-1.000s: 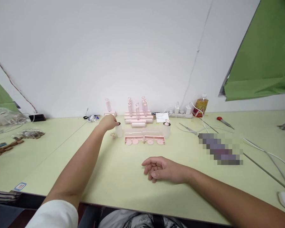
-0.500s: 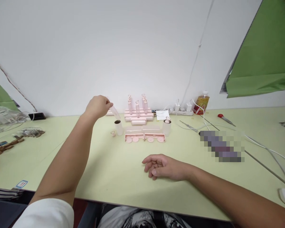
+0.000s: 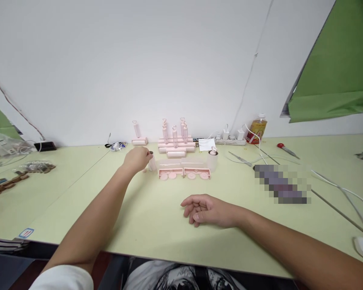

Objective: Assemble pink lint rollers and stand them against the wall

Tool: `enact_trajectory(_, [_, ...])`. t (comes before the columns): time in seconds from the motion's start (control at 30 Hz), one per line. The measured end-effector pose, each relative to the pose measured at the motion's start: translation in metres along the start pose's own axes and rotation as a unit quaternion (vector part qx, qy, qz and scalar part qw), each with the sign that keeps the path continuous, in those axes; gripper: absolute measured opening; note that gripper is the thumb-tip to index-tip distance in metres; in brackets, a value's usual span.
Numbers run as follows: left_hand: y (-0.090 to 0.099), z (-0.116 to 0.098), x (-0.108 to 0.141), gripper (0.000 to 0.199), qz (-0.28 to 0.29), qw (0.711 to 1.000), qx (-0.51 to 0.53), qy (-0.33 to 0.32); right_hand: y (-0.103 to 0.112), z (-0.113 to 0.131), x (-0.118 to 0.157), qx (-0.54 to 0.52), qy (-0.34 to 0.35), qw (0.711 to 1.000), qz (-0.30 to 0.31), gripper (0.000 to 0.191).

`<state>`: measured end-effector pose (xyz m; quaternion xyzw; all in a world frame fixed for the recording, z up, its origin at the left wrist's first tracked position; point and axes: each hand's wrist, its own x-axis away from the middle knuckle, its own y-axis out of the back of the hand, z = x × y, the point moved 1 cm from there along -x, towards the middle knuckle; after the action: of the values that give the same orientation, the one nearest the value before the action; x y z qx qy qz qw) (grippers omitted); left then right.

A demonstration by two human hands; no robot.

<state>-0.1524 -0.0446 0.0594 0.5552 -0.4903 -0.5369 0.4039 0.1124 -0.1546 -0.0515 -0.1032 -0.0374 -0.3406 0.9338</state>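
My left hand (image 3: 137,158) is closed in a pinch at the upper left of a white roll (image 3: 153,165) standing upright. A translucent pinkish tube (image 3: 151,162) is at its fingertips, partly hidden; whether it is in the roll or in front of it I cannot tell. A small pink cap (image 3: 144,170) shows just below the hand. My right hand (image 3: 204,209) rests on the table, fingers loosely curled and apart, holding nothing. Beyond it lie two open pink cases (image 3: 197,172) with round pink discs (image 3: 191,176). A second white roll (image 3: 212,162) stands right, a pink cap in its top.
Pink rollers (image 3: 176,153) are stacked by the wall, with several clear tubes (image 3: 175,139) upright on them. Another roller (image 3: 139,141) lies left. A power strip (image 3: 230,142), bottle (image 3: 257,129), screwdriver (image 3: 287,150), tweezers (image 3: 240,159) and a blurred item (image 3: 280,184) are on the right.
My left hand has come down and to the right, bringing the translucent tube to the left roll. The roller and tube at the back left are now uncovered. My right hand stays put.
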Motion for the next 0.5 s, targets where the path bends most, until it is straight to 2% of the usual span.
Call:
enact_trajectory(0.17, [-0.012,0.003,-0.005,0.026,0.004,1.000,0.018,-0.001,0.000,0.000,0.000,-0.001,0.004,1.000,0.003,0.051])
enact_trajectory(0.27, [-0.011,0.006,-0.008,0.025,0.006,0.999,0.052,-0.011,0.000,0.000,0.000,-0.001,0.002,1.000,0.002,0.051])
enact_trajectory(0.4, [-0.006,0.014,-0.013,0.035,-0.001,0.993,0.112,-0.026,-0.001,0.001,0.000,-0.001,-0.002,1.000,0.002,0.051])
enact_trajectory(0.5, [-0.004,0.024,-0.019,0.032,0.023,0.994,0.103,-0.033,-0.001,0.001,0.000,0.002,-0.003,1.000,0.001,0.051])
